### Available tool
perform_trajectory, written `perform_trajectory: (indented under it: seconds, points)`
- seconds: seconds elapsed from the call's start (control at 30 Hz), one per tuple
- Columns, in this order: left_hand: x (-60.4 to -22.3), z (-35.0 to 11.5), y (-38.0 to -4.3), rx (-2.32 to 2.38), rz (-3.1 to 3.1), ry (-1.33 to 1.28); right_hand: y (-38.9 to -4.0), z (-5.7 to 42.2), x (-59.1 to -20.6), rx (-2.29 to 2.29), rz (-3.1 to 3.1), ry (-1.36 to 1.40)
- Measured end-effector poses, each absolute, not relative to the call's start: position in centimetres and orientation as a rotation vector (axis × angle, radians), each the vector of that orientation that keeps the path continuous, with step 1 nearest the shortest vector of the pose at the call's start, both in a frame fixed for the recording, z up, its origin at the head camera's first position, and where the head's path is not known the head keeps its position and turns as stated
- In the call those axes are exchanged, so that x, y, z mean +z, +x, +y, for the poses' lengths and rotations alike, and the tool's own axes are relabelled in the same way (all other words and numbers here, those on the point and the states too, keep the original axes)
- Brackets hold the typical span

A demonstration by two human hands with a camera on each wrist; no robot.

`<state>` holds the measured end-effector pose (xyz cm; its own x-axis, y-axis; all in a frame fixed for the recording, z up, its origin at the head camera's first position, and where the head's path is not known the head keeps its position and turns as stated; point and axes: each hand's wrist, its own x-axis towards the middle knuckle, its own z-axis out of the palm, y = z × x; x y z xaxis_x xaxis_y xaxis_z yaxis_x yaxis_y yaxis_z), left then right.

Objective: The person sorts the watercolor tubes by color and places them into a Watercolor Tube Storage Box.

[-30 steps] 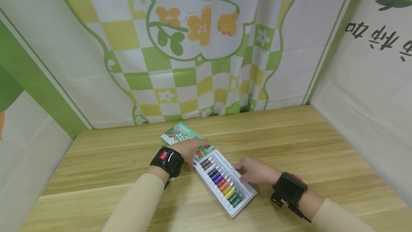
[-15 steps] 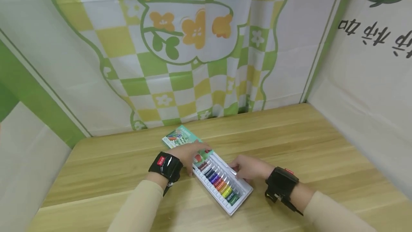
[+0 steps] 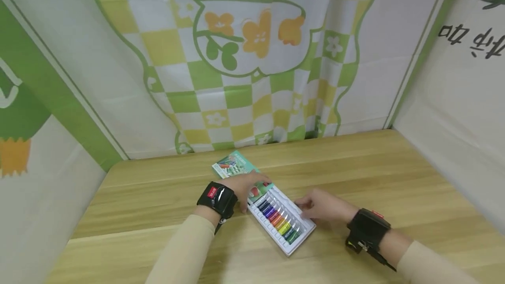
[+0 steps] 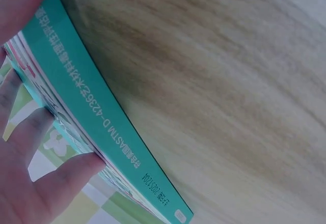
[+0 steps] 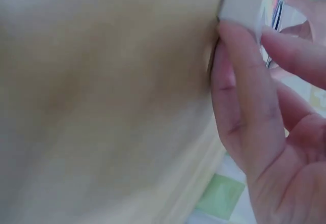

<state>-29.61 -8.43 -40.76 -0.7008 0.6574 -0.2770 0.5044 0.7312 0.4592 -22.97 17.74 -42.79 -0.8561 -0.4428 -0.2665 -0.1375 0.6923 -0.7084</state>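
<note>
A teal-green printed cardboard box [image 3: 244, 161] lies slantwise on the table. Out of its near end sticks a white tray [image 3: 286, 200] holding a row of coloured paint tubes [image 3: 279, 221]. My left hand [image 3: 241, 185] reaches across the box and grips it by its two long sides, close to the opening. The left wrist view shows fingers against the printed side panel [image 4: 97, 96]. My right hand [image 3: 325, 205] holds the tray's right long edge. From the right wrist, its fingers [image 5: 249, 81] pinch the white tray wall [image 5: 244, 5]. The tray's far end is hidden inside the box.
The wood-grain table [image 3: 367, 165] extends around the box on all sides. Behind it hangs a green and yellow checked curtain [image 3: 238, 95]. White printed walls [image 3: 453, 113] close in both sides.
The tray has slid farther into the green box, and the brown tubes at its upper end are now covered. Both hands keep their hold. The head view has shifted slightly.
</note>
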Motion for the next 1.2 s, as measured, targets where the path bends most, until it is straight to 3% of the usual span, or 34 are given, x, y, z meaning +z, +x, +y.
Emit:
perform_trajectory:
  seconds: [0.33, 0.8, 1.2]
  points:
    - [-42.2, -8.6, -30.7, 0.475, 2.519, 0.875, -21.1, 18.3, -43.2, -1.114, 2.491, -0.386]
    - [-40.4, -8.0, -28.6, 0.606, 2.496, 0.798, -24.7, 16.2, -42.9, -1.065, 2.496, -0.325]
    - [-40.4, -8.0, -28.8, 0.587, 2.501, 0.825, -28.8, 13.5, -42.9, -1.024, 2.470, -0.276]
